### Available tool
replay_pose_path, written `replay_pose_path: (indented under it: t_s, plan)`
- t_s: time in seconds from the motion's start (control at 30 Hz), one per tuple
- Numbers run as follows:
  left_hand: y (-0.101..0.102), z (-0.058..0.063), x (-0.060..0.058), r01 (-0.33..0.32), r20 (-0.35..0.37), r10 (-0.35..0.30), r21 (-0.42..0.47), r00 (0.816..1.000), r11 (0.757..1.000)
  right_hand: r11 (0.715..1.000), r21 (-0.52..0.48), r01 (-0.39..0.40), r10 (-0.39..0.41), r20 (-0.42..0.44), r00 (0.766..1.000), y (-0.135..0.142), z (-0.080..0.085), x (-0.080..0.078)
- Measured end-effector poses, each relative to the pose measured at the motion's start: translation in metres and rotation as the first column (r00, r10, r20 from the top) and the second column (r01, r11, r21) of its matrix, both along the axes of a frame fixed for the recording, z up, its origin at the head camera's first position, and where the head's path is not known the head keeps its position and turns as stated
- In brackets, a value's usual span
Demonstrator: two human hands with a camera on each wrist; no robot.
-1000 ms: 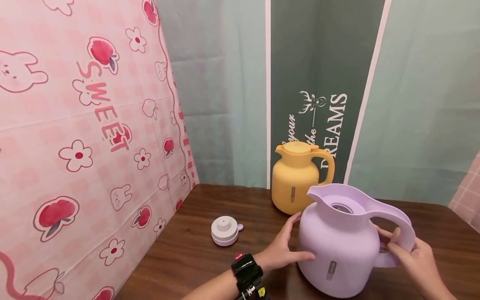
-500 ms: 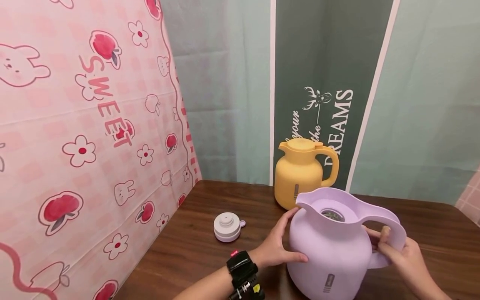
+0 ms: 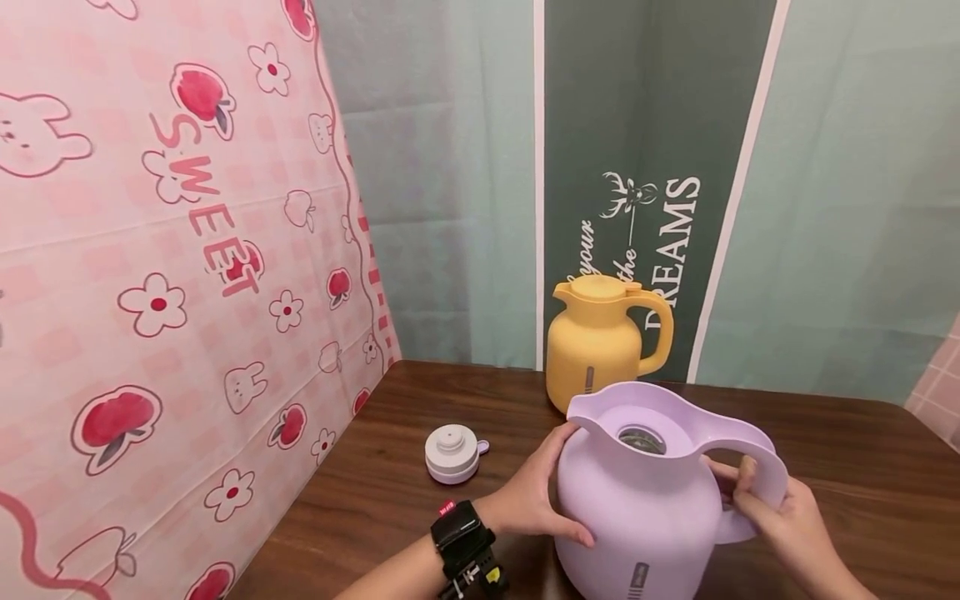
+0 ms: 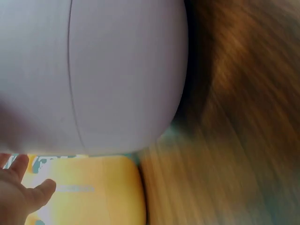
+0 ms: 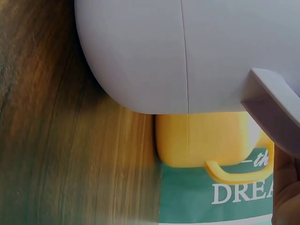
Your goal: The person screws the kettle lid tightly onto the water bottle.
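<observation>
A lavender thermos jug (image 3: 637,508) with no lid in its mouth stands at the lower right of the head view. My right hand (image 3: 780,517) grips its handle (image 3: 750,442), thumb on the near side. My left hand (image 3: 532,492) is spread against the jug's left side, thumb and fingers extended. In the left wrist view the fingers of that hand (image 4: 28,192) show at the lower left. The right wrist view has the jug's pale body (image 5: 140,56) above and part of my right hand (image 5: 286,192) at the handle.
A yellow thermos jug (image 3: 596,350) with its lid on stands behind the lavender one. A round white-and-lavender stopper (image 3: 452,454) sits on the wooden table (image 3: 360,500) to the left. Pink patterned cloth (image 3: 187,333) hangs at left, green cloth (image 3: 645,108) behind.
The lavender jug has moved left and slightly toward me, both hands moving along with it. More of its mouth shows. The yellow jug and the stopper stay in place.
</observation>
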State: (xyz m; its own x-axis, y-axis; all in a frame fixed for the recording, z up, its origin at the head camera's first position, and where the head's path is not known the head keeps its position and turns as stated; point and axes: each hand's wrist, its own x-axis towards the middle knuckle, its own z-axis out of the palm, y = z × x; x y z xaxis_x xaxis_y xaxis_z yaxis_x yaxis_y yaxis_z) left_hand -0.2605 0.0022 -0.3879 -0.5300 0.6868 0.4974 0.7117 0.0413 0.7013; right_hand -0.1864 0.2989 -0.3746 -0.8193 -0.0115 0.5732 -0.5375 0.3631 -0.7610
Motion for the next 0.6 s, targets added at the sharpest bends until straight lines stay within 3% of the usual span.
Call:
replay_pose_path:
  t_s: [0.43,0.6]
  plan:
    - [-0.013,0.003,0.000,0.037,0.031,-0.036,-0.053,0.999,0.998,0.974,-0.172,-0.145,0.141,-0.033,0.989,-0.014,-0.006,0.001]
    - [-0.017,0.004,-0.002,0.043,0.060,-0.040,-0.051,0.997,0.998,0.980,-0.163,-0.111,0.108,-0.027,0.994,-0.020,-0.008,0.002]
